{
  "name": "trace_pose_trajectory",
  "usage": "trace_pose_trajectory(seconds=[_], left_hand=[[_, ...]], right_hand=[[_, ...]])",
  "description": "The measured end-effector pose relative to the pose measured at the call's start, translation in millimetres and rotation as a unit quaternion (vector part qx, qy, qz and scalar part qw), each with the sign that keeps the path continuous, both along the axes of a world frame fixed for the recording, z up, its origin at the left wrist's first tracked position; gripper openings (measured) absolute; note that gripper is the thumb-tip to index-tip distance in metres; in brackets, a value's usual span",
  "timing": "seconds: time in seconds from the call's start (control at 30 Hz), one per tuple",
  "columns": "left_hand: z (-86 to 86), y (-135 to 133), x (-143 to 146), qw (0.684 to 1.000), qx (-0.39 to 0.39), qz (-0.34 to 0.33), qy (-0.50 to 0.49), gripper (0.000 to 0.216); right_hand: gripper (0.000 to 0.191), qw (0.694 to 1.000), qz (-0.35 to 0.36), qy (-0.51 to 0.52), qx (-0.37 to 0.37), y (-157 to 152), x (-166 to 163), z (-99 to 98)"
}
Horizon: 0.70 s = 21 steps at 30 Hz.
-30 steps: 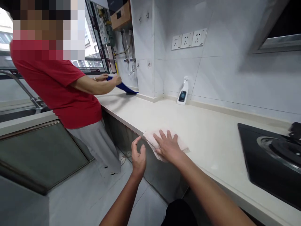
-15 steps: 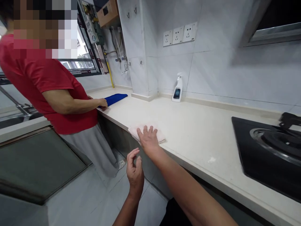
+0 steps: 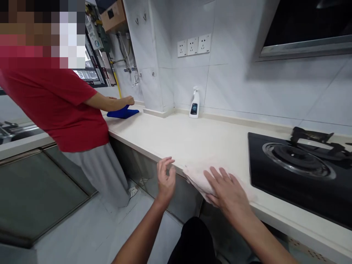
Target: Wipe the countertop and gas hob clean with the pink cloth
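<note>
My right hand lies flat with fingers spread on a pale pink cloth, pressing it against the white countertop. One side of the cloth hangs over the counter's front edge, and its far part is smeared by motion. To the left, my left hand hovers just in front of the edge, fingers loosely bent and apart, with nothing in it.
A white spray bottle stands by the back wall. On the right is a black gas hob. At the far left, a person in a red shirt handles a blue cloth on the counter. A range hood overhangs the hob.
My right hand has slid the pink cloth rightward along the counter edge, nearer the hob. The left hand has risen slightly. The other person has lifted part of the blue cloth, folding it over.
</note>
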<state>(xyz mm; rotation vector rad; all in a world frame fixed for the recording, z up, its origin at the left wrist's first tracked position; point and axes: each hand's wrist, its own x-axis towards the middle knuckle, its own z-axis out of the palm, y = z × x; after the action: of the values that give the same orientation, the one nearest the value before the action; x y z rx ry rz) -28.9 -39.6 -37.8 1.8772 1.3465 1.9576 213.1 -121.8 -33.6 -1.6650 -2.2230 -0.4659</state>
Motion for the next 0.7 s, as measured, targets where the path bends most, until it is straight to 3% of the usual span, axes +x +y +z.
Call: trace_pose_trajectory(seconds=[0.13, 0.27, 0.37, 0.47, 0.6, 0.7], left_hand=[[23.4, 41, -3, 0.996, -0.023, 0.01, 0.084, 0.022], [28.4, 71, -7, 0.988, -0.06, 0.013, 0.145, 0.026], [20.9, 77, -5, 0.978, -0.074, 0.005, 0.196, 0.027], [12.4, 77, -5, 0.974, -0.057, 0.008, 0.221, 0.034], [5.8, 79, -10, 0.974, -0.03, 0.008, 0.224, 0.039], [2.6, 80, -15, 0.975, -0.007, 0.006, 0.221, 0.042]], right_hand=[[0.063, 0.997, 0.024, -0.007, 0.077, -48, 76, -23.0], [0.064, 0.996, 0.032, -0.011, 0.087, -64, 97, -28.0], [0.061, 1.0, -0.001, -0.004, 0.031, -48, 70, -16.1], [0.067, 1.0, -0.01, 0.008, -0.016, -18, 17, 4.9], [0.07, 0.998, 0.051, 0.027, -0.015, 15, -49, 27.9], [0.065, 0.999, 0.045, 0.028, -0.011, 20, -65, 31.9]])
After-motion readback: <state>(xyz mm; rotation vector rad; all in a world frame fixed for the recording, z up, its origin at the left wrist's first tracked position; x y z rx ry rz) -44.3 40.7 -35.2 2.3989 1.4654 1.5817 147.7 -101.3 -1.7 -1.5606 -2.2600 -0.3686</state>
